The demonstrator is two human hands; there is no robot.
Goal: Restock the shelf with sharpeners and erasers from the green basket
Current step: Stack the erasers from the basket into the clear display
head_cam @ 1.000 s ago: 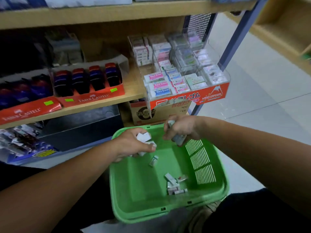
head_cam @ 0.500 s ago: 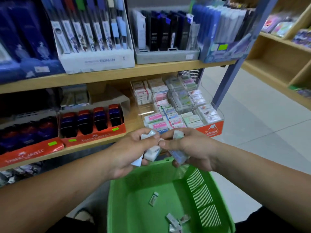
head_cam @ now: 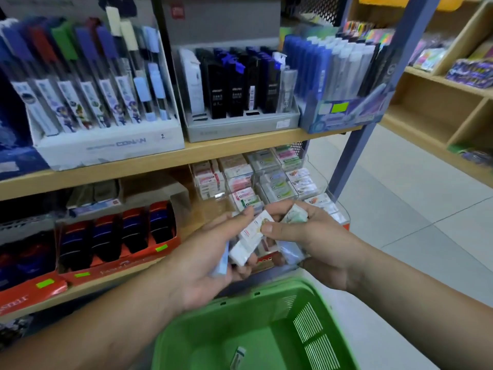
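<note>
My left hand [head_cam: 202,260] holds several white wrapped erasers [head_cam: 248,241] above the far rim of the green basket [head_cam: 186,340]. Facing it, my right hand [head_cam: 309,241] grips a greenish wrapped eraser [head_cam: 294,217], and its thumb touches the top eraser in my left hand. One small eraser [head_cam: 238,357] lies on the basket floor. Just behind both hands, on the lower shelf, stands the clear tiered eraser display [head_cam: 266,177] full of packs.
Red Faber-Castell trays of dark sharpeners [head_cam: 117,236] fill the lower shelf on the left. The upper shelf [head_cam: 240,148] carries pen and lead boxes. A blue upright post [head_cam: 365,124] marks the shelf's right end, with tiled floor [head_cam: 400,209] and another wooden shelf [head_cam: 440,110] beyond.
Both hands rose out of the basket with erasers and came together in front of the eraser display. The view tilted up, so the upper shelf now shows.
</note>
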